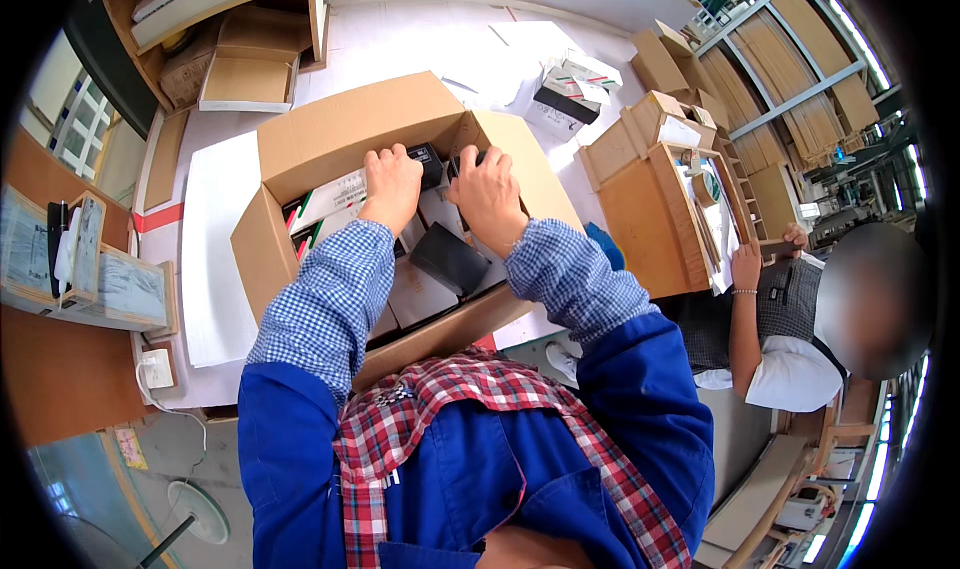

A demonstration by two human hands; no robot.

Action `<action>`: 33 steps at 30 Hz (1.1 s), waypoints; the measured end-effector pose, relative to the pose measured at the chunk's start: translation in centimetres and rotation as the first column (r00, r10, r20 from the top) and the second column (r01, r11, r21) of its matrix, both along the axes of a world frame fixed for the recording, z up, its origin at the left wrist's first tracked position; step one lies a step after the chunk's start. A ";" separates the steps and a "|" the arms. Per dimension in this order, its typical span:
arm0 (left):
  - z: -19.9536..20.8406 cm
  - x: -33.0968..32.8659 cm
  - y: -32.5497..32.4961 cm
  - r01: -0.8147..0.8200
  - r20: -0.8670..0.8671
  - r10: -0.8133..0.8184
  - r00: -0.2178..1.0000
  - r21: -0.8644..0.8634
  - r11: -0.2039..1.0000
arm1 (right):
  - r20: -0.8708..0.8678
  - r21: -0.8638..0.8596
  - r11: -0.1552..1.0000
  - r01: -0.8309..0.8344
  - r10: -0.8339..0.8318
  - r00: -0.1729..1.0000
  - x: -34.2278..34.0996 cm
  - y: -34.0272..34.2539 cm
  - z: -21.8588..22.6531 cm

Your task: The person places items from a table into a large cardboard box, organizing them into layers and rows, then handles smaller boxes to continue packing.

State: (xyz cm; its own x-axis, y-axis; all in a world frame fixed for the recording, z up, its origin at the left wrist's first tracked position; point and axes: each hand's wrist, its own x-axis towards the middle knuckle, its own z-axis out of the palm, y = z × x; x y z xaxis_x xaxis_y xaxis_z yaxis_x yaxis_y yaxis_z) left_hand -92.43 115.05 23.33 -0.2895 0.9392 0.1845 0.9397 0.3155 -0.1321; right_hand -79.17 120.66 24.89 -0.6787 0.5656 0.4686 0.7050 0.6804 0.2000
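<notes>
An open brown cardboard carton (pixel 352 126) stands in front of me with its flaps folded outward. Both my hands reach inside, near its far wall. My left hand (pixel 392 184) has its fingers curled down at the edge of a small black box (pixel 428 167), beside a white carton with red and green stripes (pixel 335 197). The fingers of my right hand (pixel 487 194) are closed around another dark box (pixel 456 167), mostly hidden under them. Closer to me, a larger black box (pixel 450 259) lies tilted on white boxes (pixel 420 295).
Small white and black boxes (pixel 568 94) are stacked on the table beyond the carton. A wooden shelf (pixel 310 19) is at the far left. To the right, a co-worker (pixel 780 319) has hands at a wooden tray (pixel 735 204) of papers. A white fan (pixel 198 509) stands lower left.
</notes>
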 end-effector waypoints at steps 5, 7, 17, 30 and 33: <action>0.2 0.4 -0.4 0.004 -0.010 -0.004 1.000 -0.012 1.000 | 0.121 -0.020 0.998 0.059 -0.056 0.991 -2.4 1.4 -1.3; -0.1 0.3 -0.7 0.019 -0.027 -0.020 0.999 -0.018 1.000 | 0.157 0.121 0.979 -0.164 0.145 0.977 -2.3 2.2 -0.9; -0.4 -0.1 -1.2 0.044 -0.024 -0.043 0.999 0.026 0.999 | 0.255 -0.240 0.916 -0.320 0.378 0.890 3.4 1.8 0.2; -0.4 0.0 -0.9 0.031 -0.008 -0.031 0.999 0.045 0.998 | 0.540 0.062 0.870 -0.489 0.383 0.749 3.2 2.7 0.7; 0.0 -0.3 -1.0 0.040 0.042 -0.043 0.998 0.055 0.998 | 0.550 -0.065 0.861 -0.505 0.453 0.701 2.8 2.4 2.4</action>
State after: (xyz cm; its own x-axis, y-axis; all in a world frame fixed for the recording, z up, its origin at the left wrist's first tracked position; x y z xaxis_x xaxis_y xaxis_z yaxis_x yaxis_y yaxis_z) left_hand -92.70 114.05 23.30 -0.2593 0.9395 0.2239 0.9566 0.2818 -0.0747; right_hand -76.40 123.06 27.29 -0.9973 0.0703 -0.0200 0.0503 0.8585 0.5104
